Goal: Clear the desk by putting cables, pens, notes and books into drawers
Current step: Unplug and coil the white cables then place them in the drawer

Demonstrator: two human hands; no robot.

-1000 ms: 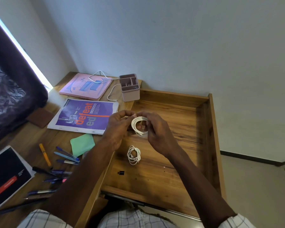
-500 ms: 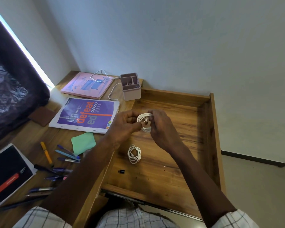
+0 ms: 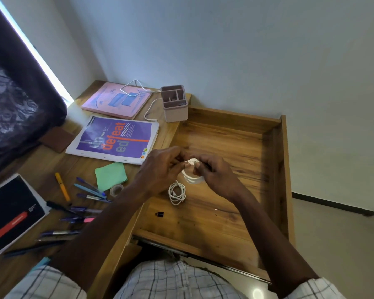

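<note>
Both hands were over the open drawer (image 3: 284,169), working one white coiled cable (image 3: 192,179) between them. The left hand (image 3: 162,169) pinched the coil's upper edge, thumb and fingertips curled in. The right hand (image 3: 216,175) gripped the other side with its fingers curled round the loops, so the coil was clamped from both sides above the drawer floor. A second white coil (image 3: 177,193) lay flat on the drawer floor just below the hands, with a small black adapter (image 3: 159,214) nearer the front edge and apart from it. The rest sat on the desk (image 3: 52,160) to the left: a purple magazine (image 3: 114,140), a pink book (image 3: 117,100) behind it with a loose white cable (image 3: 136,87) draped across, running toward the pink pen holder (image 3: 174,103) at the drawer's back corner. Green sticky notes (image 3: 111,175) lay beside a clear tape roll (image 3: 116,189). An orange pen (image 3: 62,186) and a scatter of blue and purple pens (image 3: 89,190) were spread out nearer me, and a black notebook (image 3: 11,210) lay at the far left edge.
</note>
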